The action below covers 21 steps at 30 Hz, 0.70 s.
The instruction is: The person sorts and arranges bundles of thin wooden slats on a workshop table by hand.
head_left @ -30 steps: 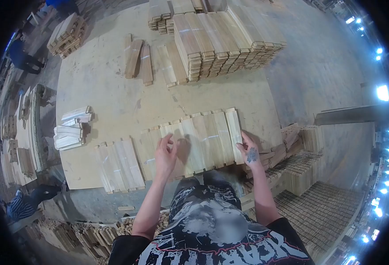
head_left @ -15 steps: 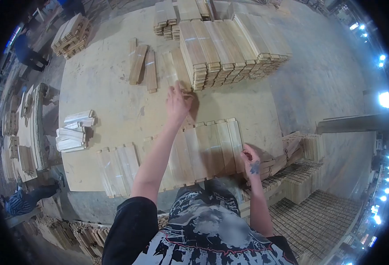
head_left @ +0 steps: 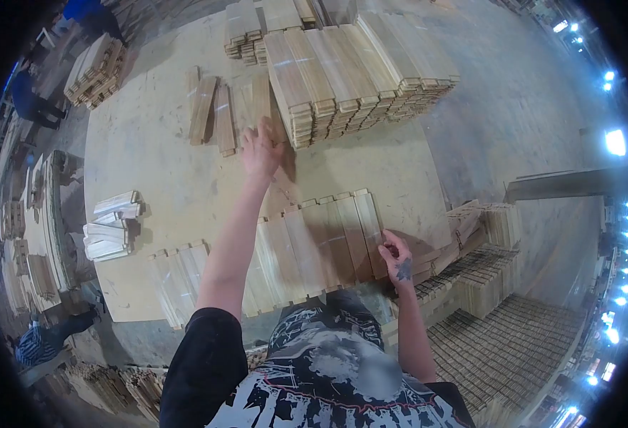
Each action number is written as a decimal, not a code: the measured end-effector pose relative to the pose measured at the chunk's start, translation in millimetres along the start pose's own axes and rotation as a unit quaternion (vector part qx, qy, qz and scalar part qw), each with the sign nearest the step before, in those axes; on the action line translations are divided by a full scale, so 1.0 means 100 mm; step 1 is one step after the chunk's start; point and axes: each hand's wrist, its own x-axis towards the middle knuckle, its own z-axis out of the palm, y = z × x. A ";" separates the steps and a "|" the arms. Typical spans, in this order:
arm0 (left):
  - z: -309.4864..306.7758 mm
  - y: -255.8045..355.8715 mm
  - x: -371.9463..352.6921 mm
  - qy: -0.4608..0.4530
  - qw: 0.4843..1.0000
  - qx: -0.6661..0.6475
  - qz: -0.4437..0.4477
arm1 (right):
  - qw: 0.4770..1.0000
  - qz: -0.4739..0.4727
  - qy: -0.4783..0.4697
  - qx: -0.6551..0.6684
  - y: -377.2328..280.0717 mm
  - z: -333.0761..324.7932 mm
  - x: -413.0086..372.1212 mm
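Note:
My left hand (head_left: pixel 263 148) reaches across the table, its fingers closed on the near end of a wooden plank (head_left: pixel 260 93) beside the tall stack. A paler plank (head_left: pixel 243 103) lies just left of it. Close to my body, a row of planks (head_left: pixel 307 242) lies side by side along the table's front edge. At the row's right end, my right hand (head_left: pixel 397 258) rests by the outer plank (head_left: pixel 369 225), with thumb and fingers loosely curved and apart. Whether it presses on the plank's edge is hard to tell.
A tall plank stack (head_left: pixel 342 71) stands at the back of the table (head_left: pixel 164 171). Several loose planks (head_left: pixel 203 110) lie left of it, and a small pile of pale pieces (head_left: pixel 111 228) sits farther left. More stacked wood (head_left: pixel 499 285) stands at the right. People (head_left: pixel 32 96) are at the left.
The view has shifted slightly, moving the table's contents left in the picture. My left hand stays at the plank's near end, its fingers now closer around it. My right hand remains by the row's end.

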 end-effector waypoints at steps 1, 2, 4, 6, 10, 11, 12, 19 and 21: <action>-0.02 0.02 0.02 0.011 1.000 0.018 -0.007 | 1.000 -0.005 -0.002 -0.003 -0.01 0.00 0.01; -0.01 -0.01 0.06 0.009 1.000 0.005 -0.005 | 1.000 -0.009 -0.003 -0.005 0.00 0.00 0.02; 0.01 -0.06 0.11 0.003 1.000 -0.021 0.001 | 1.000 0.000 0.000 0.008 0.03 -0.01 0.01; 0.03 -0.24 -0.01 0.020 0.993 -0.119 -0.014 | 0.999 0.022 0.008 0.042 0.04 0.00 0.02; -0.18 -0.60 -0.69 -0.107 0.881 -0.436 -0.148 | 0.991 -0.080 0.104 -0.020 -0.32 0.22 -0.16; -0.39 -0.59 -0.99 -0.183 0.780 -0.565 -0.197 | 0.995 -0.080 0.066 -0.006 -0.41 0.37 -0.17; -0.44 -0.63 -1.29 -0.183 0.744 -0.607 -0.213 | 0.996 -0.080 0.028 0.007 -0.47 0.50 -0.17; -0.83 -0.38 -2.81 -0.201 0.695 -0.630 -0.283 | 0.932 0.131 -0.253 0.224 -0.96 1.52 -0.19; -0.89 -0.41 -3.03 -0.212 0.721 -0.587 -0.301 | 0.943 0.142 -0.271 0.128 -0.94 1.60 -0.21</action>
